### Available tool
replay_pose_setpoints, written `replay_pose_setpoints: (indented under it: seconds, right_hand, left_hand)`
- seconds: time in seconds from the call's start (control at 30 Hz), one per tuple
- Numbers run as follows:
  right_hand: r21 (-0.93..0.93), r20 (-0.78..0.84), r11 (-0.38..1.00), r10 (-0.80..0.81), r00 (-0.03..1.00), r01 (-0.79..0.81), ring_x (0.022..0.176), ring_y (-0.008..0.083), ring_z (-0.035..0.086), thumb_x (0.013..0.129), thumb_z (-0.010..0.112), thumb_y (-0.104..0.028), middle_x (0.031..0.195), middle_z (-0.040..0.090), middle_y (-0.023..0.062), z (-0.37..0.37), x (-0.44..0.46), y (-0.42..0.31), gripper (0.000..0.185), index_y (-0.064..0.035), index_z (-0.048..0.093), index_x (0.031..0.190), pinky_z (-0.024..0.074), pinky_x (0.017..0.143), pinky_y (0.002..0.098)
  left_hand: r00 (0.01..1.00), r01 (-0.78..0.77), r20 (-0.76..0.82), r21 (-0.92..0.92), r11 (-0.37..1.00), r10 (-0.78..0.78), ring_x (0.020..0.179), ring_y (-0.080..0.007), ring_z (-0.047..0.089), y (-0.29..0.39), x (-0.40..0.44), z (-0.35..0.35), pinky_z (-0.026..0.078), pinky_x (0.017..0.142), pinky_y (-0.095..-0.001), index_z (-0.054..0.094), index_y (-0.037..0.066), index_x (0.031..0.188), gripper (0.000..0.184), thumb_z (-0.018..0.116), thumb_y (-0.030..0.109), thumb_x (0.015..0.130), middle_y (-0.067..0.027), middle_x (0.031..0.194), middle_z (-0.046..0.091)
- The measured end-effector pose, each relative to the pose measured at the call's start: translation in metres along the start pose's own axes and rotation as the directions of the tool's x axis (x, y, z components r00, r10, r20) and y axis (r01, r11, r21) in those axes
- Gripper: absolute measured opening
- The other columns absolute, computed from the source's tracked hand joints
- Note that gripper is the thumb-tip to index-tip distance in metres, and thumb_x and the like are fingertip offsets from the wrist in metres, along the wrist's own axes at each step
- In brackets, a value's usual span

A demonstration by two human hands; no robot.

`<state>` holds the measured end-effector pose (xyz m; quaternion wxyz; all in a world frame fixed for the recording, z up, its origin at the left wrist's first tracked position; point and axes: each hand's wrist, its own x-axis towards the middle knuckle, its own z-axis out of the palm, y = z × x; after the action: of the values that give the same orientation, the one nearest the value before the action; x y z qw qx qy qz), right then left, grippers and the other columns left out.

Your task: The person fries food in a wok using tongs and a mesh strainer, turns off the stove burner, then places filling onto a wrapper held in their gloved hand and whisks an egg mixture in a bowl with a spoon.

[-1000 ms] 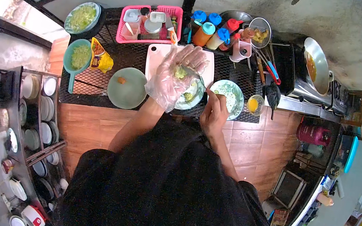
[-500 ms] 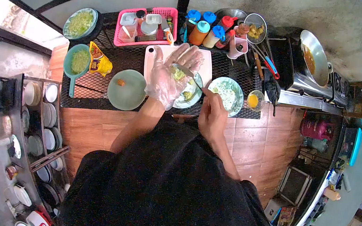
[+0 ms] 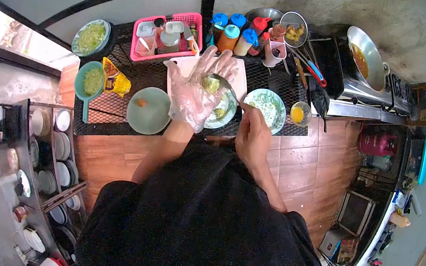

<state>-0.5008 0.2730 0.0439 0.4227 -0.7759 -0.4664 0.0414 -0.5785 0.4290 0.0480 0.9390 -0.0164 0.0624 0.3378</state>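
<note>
My left hand (image 3: 191,98), in a clear plastic glove, is held palm up with its fingers spread. A pale green lump of food (image 3: 211,84) rests on it. My right hand (image 3: 253,137) is bare and closed around the handle of a metal spoon (image 3: 230,87), whose bowl is at the lump. Partly hidden below the left hand is a plate (image 3: 228,117) with greenish food on it. Behind lies a white cutting board (image 3: 240,78). Right of it stands a light green plate (image 3: 279,124) with a white, speckled mixture.
A pale green bowl (image 3: 146,119) holds a small orange piece. Near it are a strainer (image 3: 81,79) of shredded greens, a yellow packet (image 3: 115,80) and a pink basket (image 3: 138,53). Sauce bottles (image 3: 229,37) stand at the back. To the right are a cup of egg (image 3: 299,115) and a wok (image 3: 370,49).
The left hand's fingers have spread and its palm has opened further. The spoon's bowl now shows beside the green lump. The camera view has shifted slightly.
</note>
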Motion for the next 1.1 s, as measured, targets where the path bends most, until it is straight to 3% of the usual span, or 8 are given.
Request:
replay_pose_setpoints:
  seconds: [0.1,0.17,0.23,0.4,0.53,0.6,0.73,1.1]
  right_hand:
    - [0.064,0.072,0.995,0.073,0.995,-0.078,0.058,0.0221,0.053,0.092,0.05,0.002,0.069,0.053,0.0128,0.002,-0.003,-0.002,0.023,-0.0014,0.06,0.113,0.0429,0.054,0.0329]
    - [0.237,0.223,0.906,0.3,0.927,-0.351,0.057,0.0151,0.049,0.092,0.049,-0.001,0.061,0.049,0.007,0.0,0.001,-0.005,0.022,-0.0005,0.059,0.112,0.0395,0.053,0.0299]
    - [0.516,0.408,0.589,0.47,0.783,-0.622,0.057,0.0093,0.044,0.092,0.051,-0.003,0.064,0.05,0.0008,0.002,0.001,0.004,0.02,-0.0006,0.058,0.111,0.0339,0.051,0.0264]
    - [0.589,0.632,0.227,0.469,0.617,-0.775,0.058,0.0041,0.039,0.093,0.049,-0.004,0.069,0.049,-0.0037,-0.007,0.003,0.018,0.021,-0.003,0.057,0.113,0.028,0.05,0.02]
    - [0.662,0.308,0.572,0.381,0.872,-0.484,0.057,0.0049,0.039,0.096,0.048,-0.004,0.07,0.048,-0.003,0.004,-0.001,0.022,0.021,-0.0031,0.058,0.114,0.0295,0.049,0.0219]
    - [0.306,-0.023,0.942,0.15,0.988,-0.136,0.059,0.0068,0.043,0.096,0.047,0.0,0.068,0.048,0.0009,-0.001,0.005,0.009,0.021,-0.0007,0.058,0.114,0.0329,0.051,0.0253]
    - [0.074,-0.097,0.997,-0.015,0.995,0.022,0.061,0.0326,0.052,0.091,0.049,0.006,0.084,0.054,0.0176,-0.004,0.003,0.002,0.027,-0.0011,0.059,0.116,0.0424,0.056,0.037]
    - [0.119,-0.131,0.992,-0.036,0.991,0.051,0.065,0.0312,0.055,0.091,0.047,0.008,0.085,0.055,0.0162,-0.009,0.002,0.0,0.031,-0.0018,0.058,0.118,0.0434,0.057,0.037]
  left_hand:
    - [0.997,-0.054,-0.043,0.128,0.99,0.06,0.138,-0.0408,0.034,-0.002,0.008,-0.01,0.026,0.116,-0.0521,0.037,-0.003,0.143,0.107,0.032,0.084,0.081,-0.0289,0.148,0.034]
    - [0.984,-0.118,-0.079,0.376,0.919,0.159,0.137,-0.0398,0.036,-0.006,0.013,-0.015,0.027,0.115,-0.0494,0.035,-0.003,0.144,0.111,0.033,0.086,0.078,-0.029,0.148,0.034]
    - [0.983,-0.122,-0.065,0.452,0.884,0.169,0.137,-0.0388,0.037,-0.008,0.015,-0.024,0.028,0.115,-0.0472,0.035,-0.003,0.144,0.112,0.033,0.087,0.078,-0.0289,0.148,0.034]
    - [0.992,-0.099,-0.034,0.38,0.92,0.121,0.137,-0.039,0.036,-0.01,0.012,-0.021,0.029,0.114,-0.0476,0.036,-0.002,0.144,0.111,0.033,0.087,0.078,-0.0288,0.148,0.034]
    - [1.0,-0.017,0.01,0.264,0.964,0.015,0.139,-0.0428,0.03,-0.007,0.007,-0.019,0.027,0.115,-0.0531,0.03,-0.002,0.147,0.115,0.038,0.087,0.074,-0.0262,0.151,0.03]
    - [1.0,0.016,0.016,0.194,0.981,-0.019,0.14,-0.0434,0.029,-0.009,0.002,-0.008,0.026,0.115,-0.0537,0.027,-0.002,0.148,0.117,0.041,0.087,0.073,-0.0261,0.152,0.028]
    - [0.998,0.061,0.013,-0.008,0.998,-0.061,0.137,-0.0472,0.031,-0.017,-0.001,0.017,0.028,0.114,-0.0569,0.029,-0.006,0.145,0.124,0.048,0.089,0.067,-0.0327,0.147,0.029]
    - [0.994,0.045,0.099,-0.038,0.998,-0.041,0.138,-0.0443,0.033,-0.013,0.008,0.024,0.027,0.116,-0.0544,0.032,-0.008,0.143,0.118,0.046,0.086,0.072,-0.0326,0.147,0.032]
